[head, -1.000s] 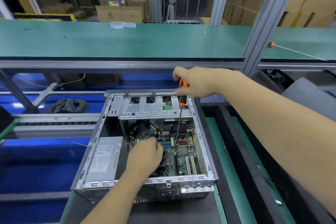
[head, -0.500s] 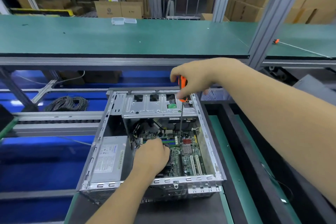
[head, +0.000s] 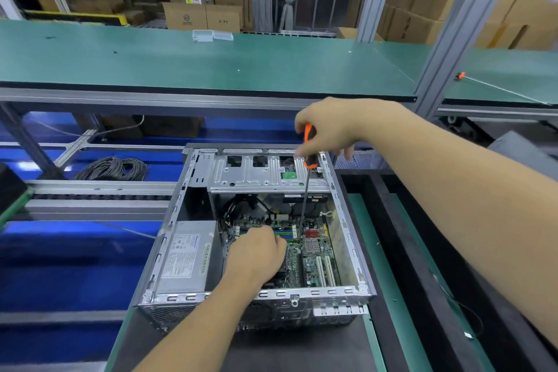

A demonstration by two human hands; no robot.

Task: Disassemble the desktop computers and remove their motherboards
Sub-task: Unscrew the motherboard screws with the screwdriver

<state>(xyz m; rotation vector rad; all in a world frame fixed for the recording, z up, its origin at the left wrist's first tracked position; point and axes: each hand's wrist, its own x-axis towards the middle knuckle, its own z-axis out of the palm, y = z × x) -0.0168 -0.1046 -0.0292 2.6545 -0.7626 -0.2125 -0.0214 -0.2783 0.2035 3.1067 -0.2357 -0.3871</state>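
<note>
An open silver desktop case (head: 350,238) lies on its side in front of me, its green motherboard (head: 314,254) exposed at the bottom. My right hand (head: 329,127) grips the orange-and-black handle of a long screwdriver (head: 303,199) above the drive cage; its tip touches the board near the red heatsink. My left hand (head: 256,254) reaches down inside the case and rests on the board's middle, covering what lies under it; whether it holds anything is hidden.
A grey power supply (head: 185,257) fills the case's left side, and a metal drive cage (head: 265,174) spans its far end. A green bench shelf (head: 211,60) runs across behind. A coil of cable (head: 113,167) lies at the left on the blue lower level. An aluminium post (head: 447,39) rises at right.
The view has shifted slightly, with the case sitting a little more to the right. My right hand stays on the screwdriver handle, the tip at the same spot. The left hand stays inside.
</note>
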